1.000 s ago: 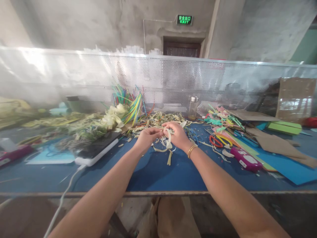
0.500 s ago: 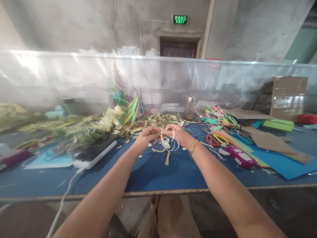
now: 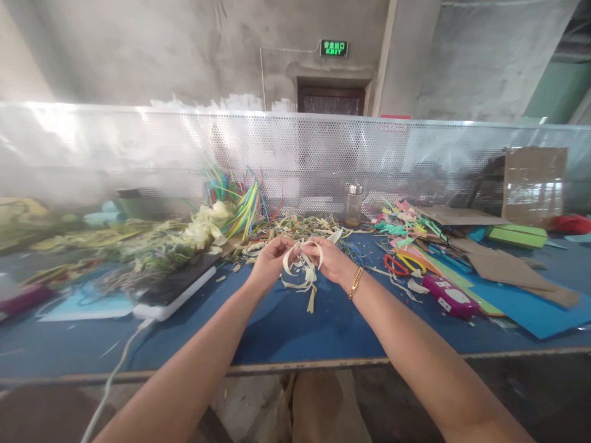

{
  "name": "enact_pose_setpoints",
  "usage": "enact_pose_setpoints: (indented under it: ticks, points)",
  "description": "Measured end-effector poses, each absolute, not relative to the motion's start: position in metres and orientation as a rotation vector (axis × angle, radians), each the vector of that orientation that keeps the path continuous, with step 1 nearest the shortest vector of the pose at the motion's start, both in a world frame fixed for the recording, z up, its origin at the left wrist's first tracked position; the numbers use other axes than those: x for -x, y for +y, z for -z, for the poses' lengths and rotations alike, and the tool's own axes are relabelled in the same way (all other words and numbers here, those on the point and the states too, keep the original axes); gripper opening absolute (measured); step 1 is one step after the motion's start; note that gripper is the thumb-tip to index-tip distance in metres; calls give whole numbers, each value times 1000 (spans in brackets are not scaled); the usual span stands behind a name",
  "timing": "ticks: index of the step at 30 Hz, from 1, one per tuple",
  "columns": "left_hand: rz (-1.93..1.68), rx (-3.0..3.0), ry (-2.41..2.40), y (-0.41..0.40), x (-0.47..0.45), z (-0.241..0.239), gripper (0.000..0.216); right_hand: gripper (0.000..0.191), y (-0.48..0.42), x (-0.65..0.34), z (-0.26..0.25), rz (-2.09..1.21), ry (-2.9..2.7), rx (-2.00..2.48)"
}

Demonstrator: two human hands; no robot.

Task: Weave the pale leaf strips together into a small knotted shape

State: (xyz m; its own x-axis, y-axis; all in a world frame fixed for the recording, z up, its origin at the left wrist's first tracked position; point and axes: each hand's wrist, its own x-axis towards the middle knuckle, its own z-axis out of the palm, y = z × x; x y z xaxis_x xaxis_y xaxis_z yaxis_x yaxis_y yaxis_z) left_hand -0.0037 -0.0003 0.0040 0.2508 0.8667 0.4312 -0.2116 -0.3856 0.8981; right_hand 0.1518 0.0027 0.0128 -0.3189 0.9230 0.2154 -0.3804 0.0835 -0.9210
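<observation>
Both my hands meet above the middle of the blue table (image 3: 286, 332). My left hand (image 3: 266, 266) pinches one end of a pale cream paper strip (image 3: 300, 258), and my right hand (image 3: 329, 261), with a gold bracelet at the wrist, pinches the other end. The strip curls in a loop between them, and more curled cream strips hang below it. Loose cream strips (image 3: 310, 299) lie on the table just under my hands.
A heap of cream and coloured paper strips (image 3: 240, 206) lies behind my hands. A white and black device (image 3: 178, 289) with a cable sits at left. Red-handled scissors (image 3: 399, 264), a pink device (image 3: 450, 297), coloured paper sheets and cardboard (image 3: 505, 267) lie at right. A jar (image 3: 354, 204) stands by the perforated metal screen.
My hands have drawn slightly apart and the cream strip now arches in an open loop between them. The view has shifted a little.
</observation>
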Motion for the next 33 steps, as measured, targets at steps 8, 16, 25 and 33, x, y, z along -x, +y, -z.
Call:
enact_pose_setpoints:
  ticks: [8,16,25,33]
  points:
    - [-1327,-1459,732,0,5,-5,28,32,9,-153,-6,-1374,-1307,692]
    - [-1296,-1496,803,3,8,-3,23,31,3,-152,-11,-1320,-1342,731]
    - [-1282,-1366,808,3,8,-7,21,18,5,-155,-14,-1565,-1144,639]
    - [-1280,-1233,760,6,9,-6,19,25,11,-169,-19,-1313,-955,734]
